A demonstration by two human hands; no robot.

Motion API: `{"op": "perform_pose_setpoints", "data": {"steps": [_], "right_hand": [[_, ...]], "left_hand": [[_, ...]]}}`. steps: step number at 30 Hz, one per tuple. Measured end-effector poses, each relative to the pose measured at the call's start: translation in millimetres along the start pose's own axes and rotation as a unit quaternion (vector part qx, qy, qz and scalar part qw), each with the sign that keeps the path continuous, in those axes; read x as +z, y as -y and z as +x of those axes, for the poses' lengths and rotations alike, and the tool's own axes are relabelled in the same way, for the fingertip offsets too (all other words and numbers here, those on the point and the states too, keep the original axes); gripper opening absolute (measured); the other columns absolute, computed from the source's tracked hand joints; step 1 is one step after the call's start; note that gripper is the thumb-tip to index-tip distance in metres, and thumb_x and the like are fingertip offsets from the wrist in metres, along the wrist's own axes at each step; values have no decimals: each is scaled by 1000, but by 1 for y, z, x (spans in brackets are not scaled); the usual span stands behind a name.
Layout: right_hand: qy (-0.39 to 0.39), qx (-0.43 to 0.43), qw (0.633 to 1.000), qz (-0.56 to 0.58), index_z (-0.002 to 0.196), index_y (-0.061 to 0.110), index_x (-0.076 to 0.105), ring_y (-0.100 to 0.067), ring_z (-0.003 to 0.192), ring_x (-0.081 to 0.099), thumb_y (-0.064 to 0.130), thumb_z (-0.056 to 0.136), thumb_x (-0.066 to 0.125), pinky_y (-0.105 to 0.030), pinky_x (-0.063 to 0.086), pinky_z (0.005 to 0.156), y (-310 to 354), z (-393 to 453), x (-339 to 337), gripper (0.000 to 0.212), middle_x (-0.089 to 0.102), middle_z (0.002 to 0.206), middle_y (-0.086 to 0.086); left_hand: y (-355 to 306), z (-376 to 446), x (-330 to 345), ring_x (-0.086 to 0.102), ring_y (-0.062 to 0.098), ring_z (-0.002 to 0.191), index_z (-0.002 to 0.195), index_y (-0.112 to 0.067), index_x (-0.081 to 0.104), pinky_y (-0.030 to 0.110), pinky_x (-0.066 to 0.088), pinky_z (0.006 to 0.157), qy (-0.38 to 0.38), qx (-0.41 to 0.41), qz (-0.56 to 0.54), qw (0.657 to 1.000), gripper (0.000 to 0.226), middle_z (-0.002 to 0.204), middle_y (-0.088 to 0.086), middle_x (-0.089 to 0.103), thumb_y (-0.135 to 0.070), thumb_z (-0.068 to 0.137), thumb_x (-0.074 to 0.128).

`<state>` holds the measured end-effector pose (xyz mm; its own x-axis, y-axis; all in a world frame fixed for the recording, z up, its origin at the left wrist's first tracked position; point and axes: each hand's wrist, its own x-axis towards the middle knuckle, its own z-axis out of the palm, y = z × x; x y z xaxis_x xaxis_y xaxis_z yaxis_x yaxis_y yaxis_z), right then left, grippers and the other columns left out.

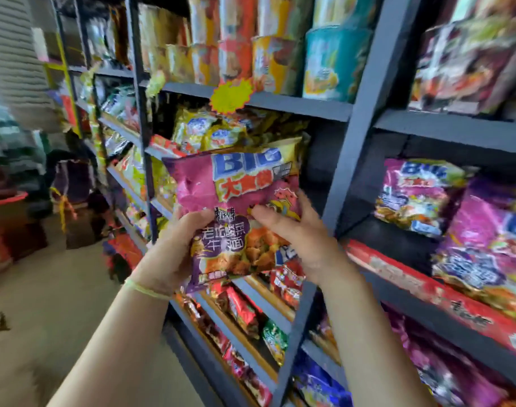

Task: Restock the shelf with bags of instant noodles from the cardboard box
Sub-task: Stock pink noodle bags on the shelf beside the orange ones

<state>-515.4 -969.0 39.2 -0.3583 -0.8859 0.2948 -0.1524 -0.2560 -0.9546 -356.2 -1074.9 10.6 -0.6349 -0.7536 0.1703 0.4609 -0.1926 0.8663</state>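
Note:
A purple-pink bag of instant noodles point(221, 198) with a blue "BIG" label is held upright in front of the dark blue shelf point(365, 92). My left hand point(174, 248) grips its lower left edge. My right hand point(298, 230) holds its right side, thumb across the front. Behind the bag, yellow noodle bags point(209, 130) lie on the shelf level at chest height. Matching purple bags point(421, 195) stand in the bay to the right. The cardboard box is out of view.
Cup noodles point(333, 63) fill the upper shelf above a yellow star-shaped price tag point(232, 95). Red packets point(242, 306) fill the lower shelves. The beige aisle floor point(51, 304) lies to the left, with dark bundles and boxes point(72, 183) further back.

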Motion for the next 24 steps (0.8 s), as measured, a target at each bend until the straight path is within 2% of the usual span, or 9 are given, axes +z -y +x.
{"op": "perform_pose_setpoints", "data": {"steps": [3,6,8,11,13,16,18,21,24], "right_hand": [[-98,-41,994,-14,120,28,57,-9,95,72,19,78,82,-22,54,79,13,-25,-42,50,75,104,9],[-152,-54,986,-38,115,33,57,-6,94,72,17,80,79,-19,55,76,25,-48,-80,45,75,101,13],[-162,-59,984,-44,113,35,55,-6,92,73,15,81,76,-19,57,76,36,-64,-101,43,76,99,15],[-168,-52,983,-43,104,36,50,3,82,72,13,84,73,-12,53,67,47,-81,-130,38,74,83,25],[-178,-31,977,-111,109,38,50,4,97,68,30,73,83,-16,51,82,55,-87,-146,49,72,91,29],[-233,-17,933,-274,132,44,40,-2,118,58,46,61,89,-37,45,106,65,-90,-163,86,63,122,23],[-272,-30,896,-350,144,40,26,-4,129,47,44,65,89,-35,36,113,74,-94,-163,102,49,141,18],[-282,-84,825,-483,150,29,20,-7,139,31,54,58,89,-28,29,112,87,-98,-160,118,31,151,8],[-193,-76,772,-601,152,30,22,-14,143,26,63,52,87,-40,28,119,91,-89,-155,124,26,155,6]], "left_hand": [[21,16,48,72,19,81,136,0,50,39,61,74,5,-7,74,997,95,116,23,68,-46,57,77],[32,20,84,68,22,108,138,-6,49,50,50,99,107,34,194,974,108,119,10,70,-63,54,86],[40,18,109,65,24,116,139,-11,48,44,51,100,180,72,200,960,90,125,7,69,-43,64,86],[54,19,147,68,24,110,137,-8,45,35,55,89,188,141,153,960,85,121,9,70,-23,63,83],[68,25,162,66,26,112,139,-8,38,34,55,89,189,186,156,951,86,126,14,66,-16,66,83],[82,41,170,61,33,119,137,-22,40,51,52,95,166,263,196,930,85,130,15,59,-19,68,88],[90,50,170,55,35,123,143,-22,38,57,48,98,145,311,258,903,93,132,11,55,-27,67,90],[96,50,170,51,26,126,148,-14,35,50,47,100,133,345,318,873,99,132,4,51,-28,67,90],[96,44,172,48,18,124,147,-9,37,42,46,101,143,371,354,846,99,128,0,50,-26,66,91]]}}
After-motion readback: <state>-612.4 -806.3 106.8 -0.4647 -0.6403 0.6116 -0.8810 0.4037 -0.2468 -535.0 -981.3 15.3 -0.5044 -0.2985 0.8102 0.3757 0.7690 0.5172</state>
